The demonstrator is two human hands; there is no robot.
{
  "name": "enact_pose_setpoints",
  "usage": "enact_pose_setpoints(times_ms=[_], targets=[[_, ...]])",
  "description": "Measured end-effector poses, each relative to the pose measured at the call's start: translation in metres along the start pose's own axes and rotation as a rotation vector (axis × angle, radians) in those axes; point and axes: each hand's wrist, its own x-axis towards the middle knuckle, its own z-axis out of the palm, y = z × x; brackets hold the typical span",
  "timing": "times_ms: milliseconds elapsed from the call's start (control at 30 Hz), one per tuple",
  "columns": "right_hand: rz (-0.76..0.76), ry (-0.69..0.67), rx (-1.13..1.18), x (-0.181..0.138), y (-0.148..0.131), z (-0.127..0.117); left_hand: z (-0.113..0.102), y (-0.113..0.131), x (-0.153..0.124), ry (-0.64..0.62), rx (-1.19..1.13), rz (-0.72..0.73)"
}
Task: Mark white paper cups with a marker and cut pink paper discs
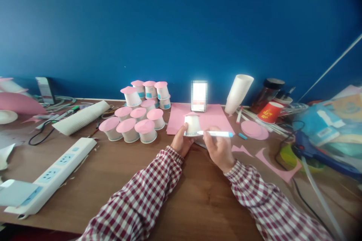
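Paper cup [192, 125], inverted, pink top [192, 114], sits in your left hand [181, 141], fingers gripping its side, by the near edge of the pink sheet [213, 117]. Your right hand [220, 148] grips a white marker [217, 134], tip at the cup's lower rim; contact unclear. Phone [199, 96] stands behind. Left on the counter [198, 199]: pink-topped cups [128, 130]. Right: leaning cup stack [238, 92], pink discs [251, 129].

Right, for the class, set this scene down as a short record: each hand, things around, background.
Left hand: holds paper cup with pink top
Right hand: holds marker, tip close to that cup
To the left: pink-topped cups, power strip
Behind: pink paper, upright phone
To the right: stacked white cups, red cup
Background: blue wall
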Motion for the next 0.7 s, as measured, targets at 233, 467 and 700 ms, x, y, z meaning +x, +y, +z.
enact_pose_setpoints(times_ms=[233, 467, 700], targets=[[-0.014, -0.009, 0.008, 0.0004, 0.0014, 0.0001, -0.0025, -0.0015, 0.0016, 0.025, -0.003, 0.008], [-0.031, 0.003, -0.028, -0.0002, 0.0034, 0.0009, -0.0022, -0.0009, 0.0008, 0.022, -0.008, 0.005], [-0.005, 0.024, -0.034, 0.0006, 0.0030, -0.0006, -0.0013, -0.0005, -0.0002, -0.023, -0.010, -0.005]])
